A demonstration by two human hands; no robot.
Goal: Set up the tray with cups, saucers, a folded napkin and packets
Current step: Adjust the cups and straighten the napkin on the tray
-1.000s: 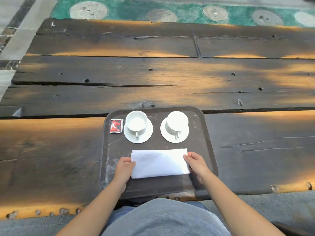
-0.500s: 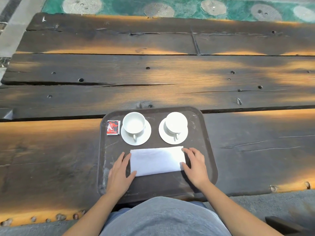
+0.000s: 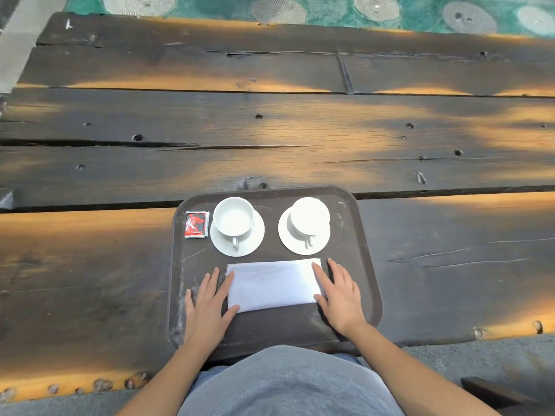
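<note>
A dark brown tray (image 3: 359, 265) lies at the near edge of a plank table. At its back stand two white cups on saucers: the left cup (image 3: 233, 219) upright on its saucer (image 3: 250, 246), the right cup (image 3: 309, 216) upside down on its saucer (image 3: 289, 240). Red packets (image 3: 196, 225) lie in the tray's back left corner. A folded white napkin (image 3: 271, 285) lies flat in front of the cups. My left hand (image 3: 207, 304) rests flat at the napkin's left edge, fingers spread. My right hand (image 3: 341, 294) rests flat at its right edge, fingertips on the cloth.
The table (image 3: 270, 139) is made of dark, worn planks with gaps, holes and sunlit patches. A green patterned carpet (image 3: 330, 9) lies beyond its far edge. My grey-clad lap (image 3: 285, 382) is against the near edge.
Both hands have let go of the napkin's ends and spread flat beside it. The napkin has shifted slightly farther from me, toward the cups.
</note>
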